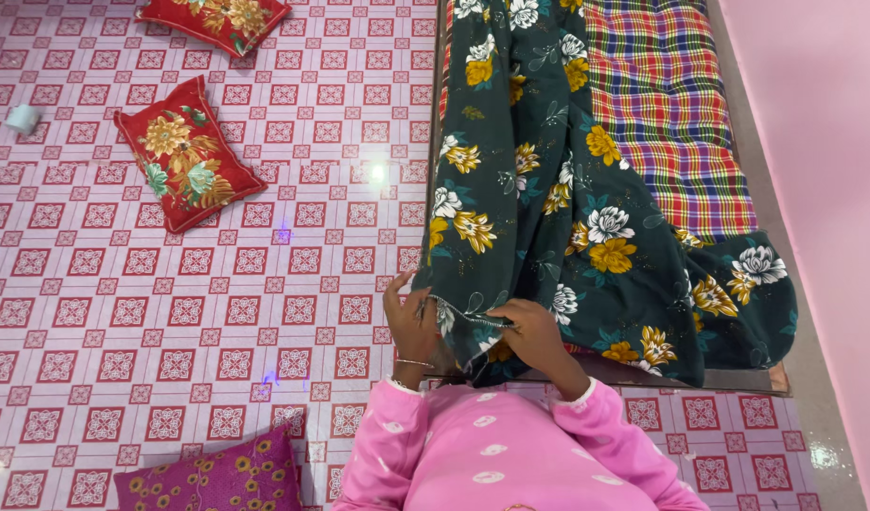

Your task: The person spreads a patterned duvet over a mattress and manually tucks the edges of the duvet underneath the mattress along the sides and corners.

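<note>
A dark green bedsheet [548,199] with yellow and white flowers lies rumpled over a checked mattress [671,114] on a low bed. My left hand [411,322] grips the sheet's near corner at the bed's left edge; a thin bangle circles that wrist. My right hand [534,336] presses on the sheet's hem just to the right, fingers closed on the cloth. Both arms wear pink sleeves.
Two red flowered pillows [184,156] [212,19] lie on the pink patterned tile floor [170,312]. A magenta flowered pillow [217,478] sits near my left side. A small white object [22,117] rests at far left. A pink wall [823,189] borders the bed's right.
</note>
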